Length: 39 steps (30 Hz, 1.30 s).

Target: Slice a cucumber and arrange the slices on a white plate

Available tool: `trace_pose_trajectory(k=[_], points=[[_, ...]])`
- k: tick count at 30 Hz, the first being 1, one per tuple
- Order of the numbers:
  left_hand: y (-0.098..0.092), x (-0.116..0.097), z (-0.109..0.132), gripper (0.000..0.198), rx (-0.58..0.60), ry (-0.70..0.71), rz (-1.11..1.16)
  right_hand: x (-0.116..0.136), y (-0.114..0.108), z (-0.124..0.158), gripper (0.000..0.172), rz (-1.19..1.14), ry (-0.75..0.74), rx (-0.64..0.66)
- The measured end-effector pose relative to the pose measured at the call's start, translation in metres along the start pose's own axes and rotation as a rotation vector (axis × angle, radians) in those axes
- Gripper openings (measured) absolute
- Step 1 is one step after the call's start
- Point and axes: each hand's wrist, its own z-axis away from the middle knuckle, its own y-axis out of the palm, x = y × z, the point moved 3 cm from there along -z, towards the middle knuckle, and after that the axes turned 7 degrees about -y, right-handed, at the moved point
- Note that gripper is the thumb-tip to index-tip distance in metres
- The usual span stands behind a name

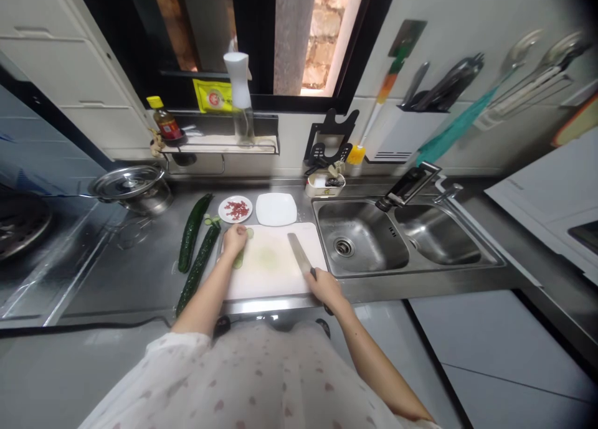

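Observation:
At the left edge of the white cutting board (275, 286), my left hand (233, 241) has its fingers drawn together on a cucumber slice (250, 233). More cucumber slices (238, 260) lie on the board under and beside that palm. In my right hand (324, 286) is a kitchen knife (299, 252), gripped by its dark handle, its blade flat over the board's right side. Two whole-looking cucumbers, one farther back (191, 235) and one nearer (200, 267), lie left of the board. Small cucumber pieces (212, 220) rest by the nearer one's tip.
Behind the board stand a plate of chopped red bits (228, 215) and a white square plate (276, 209). A double steel sink (369, 233) with a black faucet (406, 187) is to the right. A lidded steel pot (135, 189) sits at the left, below a wall shelf (219, 146).

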Motion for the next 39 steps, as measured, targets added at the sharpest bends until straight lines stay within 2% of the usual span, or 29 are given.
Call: trace_pose_trajectory(k=[5, 9, 13, 18, 31, 39], points=[[0.023, -0.005, 0.026, 0.028, 0.113, -0.022, 0.153, 0.0, 0.002, -0.001, 0.044, -0.001, -0.024, -0.021], [0.046, -0.008, 0.045, 0.024, 0.115, -0.015, 0.133, 0.002, 0.003, -0.003, 0.042, 0.017, -0.029, -0.043], [0.059, -0.01, 0.054, 0.021, 0.076, 0.022, 0.04, 0.005, 0.002, -0.002, 0.041, 0.02, -0.036, -0.053], [0.062, -0.007, 0.051, 0.023, 0.058, 0.037, -0.062, 0.012, -0.001, 0.004, 0.041, 0.031, -0.077, -0.06], [0.061, -0.003, 0.041, 0.021, 0.022, 0.016, -0.075, 0.027, 0.011, 0.021, 0.04, 0.123, -0.15, 0.053], [0.063, -0.001, 0.04, 0.021, 0.018, 0.042, -0.062, 0.027, 0.013, 0.021, 0.039, 0.127, -0.166, 0.038]])
